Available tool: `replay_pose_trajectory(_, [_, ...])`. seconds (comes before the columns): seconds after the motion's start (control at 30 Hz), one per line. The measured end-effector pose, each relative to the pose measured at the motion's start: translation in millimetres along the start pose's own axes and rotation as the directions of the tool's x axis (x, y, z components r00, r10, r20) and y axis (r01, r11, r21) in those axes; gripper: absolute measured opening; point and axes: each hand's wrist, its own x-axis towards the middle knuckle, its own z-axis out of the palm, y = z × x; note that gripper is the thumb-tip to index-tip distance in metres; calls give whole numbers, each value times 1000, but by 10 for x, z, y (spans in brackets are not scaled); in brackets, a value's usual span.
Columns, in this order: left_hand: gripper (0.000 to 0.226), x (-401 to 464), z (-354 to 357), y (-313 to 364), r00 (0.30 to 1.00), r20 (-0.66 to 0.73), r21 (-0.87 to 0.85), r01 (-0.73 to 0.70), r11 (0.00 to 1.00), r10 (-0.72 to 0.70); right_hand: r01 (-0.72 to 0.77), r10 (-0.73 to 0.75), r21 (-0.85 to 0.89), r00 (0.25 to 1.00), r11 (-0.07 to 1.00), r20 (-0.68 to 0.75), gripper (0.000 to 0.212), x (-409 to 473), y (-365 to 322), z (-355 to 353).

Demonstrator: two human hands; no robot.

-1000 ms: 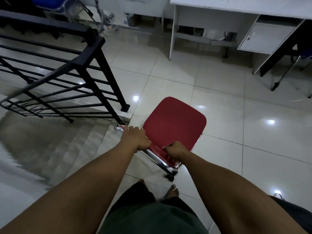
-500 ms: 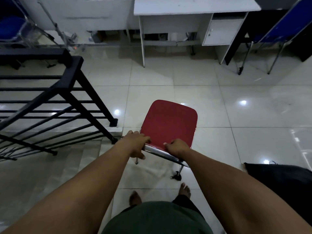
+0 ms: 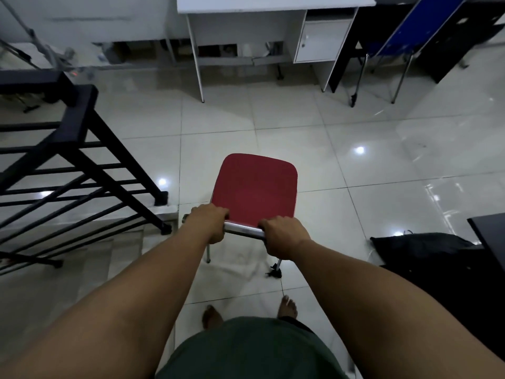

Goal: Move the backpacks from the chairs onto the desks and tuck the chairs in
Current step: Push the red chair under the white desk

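— where's the red chair (image 3: pixel 254 190) right now, from where you stand?

— out in the open floor, seat stretching straight away from the grip. both hands are curled round the chrome back rail (image 3: pixel 243 228), left hand (image 3: pixel 209 221) at one end, right hand (image 3: pixel 284 236) at the other, so the rail runs crosswise between them.

— fingers wrapped, or just resting?

— wrapped. knuckles up, fingers folded over the rail on both sides. neither hand is spread.

— and the desk it's meant for?

— the white desk (image 3: pixel 273 1) lies dead ahead of the grip, well apart from the chair's front edge. its knee gap sits between the thin white leg (image 3: pixel 195 56) and the cabinet (image 3: pixel 322 39) on the far right. the seat's long axis points pretty much into that gap, so i'd say it's a straight push, both arms about equal.

— anything crowding it?

— a black stair railing (image 3: pixel 82 149) stands off to the left of the grip, with steps dropping behind it. to the right, near the right forearm, something dark and soft, maybe a black backpack (image 3: pixel 418 247), is slumped beside a dark desk edge (image 3: pixel 489 233). a blue chair (image 3: pixel 410 31) is tucked by the far right.

— floor?

— glossy pale tile (image 3: pixel 287 119), lamp glints on it. i'd guess the legs slide easily, maybe skid.

— seat empty?

— nothing on it that i can see.
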Motion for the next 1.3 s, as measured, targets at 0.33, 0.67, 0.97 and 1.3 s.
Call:
replay_pose_trajectory(0.33, [37,223,-94,452,994,-94,18,-59,998,61,47,-48,-90,999,995,-13,27,-27,722,-165])
replay_pose_trajectory(0.67, [31,367,-71,814,983,-162,1,-84,996,83,-39,34,-62,996,997,-79,30,-92,1059,-150])
replay_pose_trajectory(0.97, [43,355,-63,883,973,-227,-60,-51,997,36,78,-78,-7,983,997,-169,19,35,1233,-68])
replay_pose_trajectory(1.3, [41,558,-209,913,958,-285,-52,-42,998,26,110,-113,-28,968,994,-225,21,269,1478,-100])
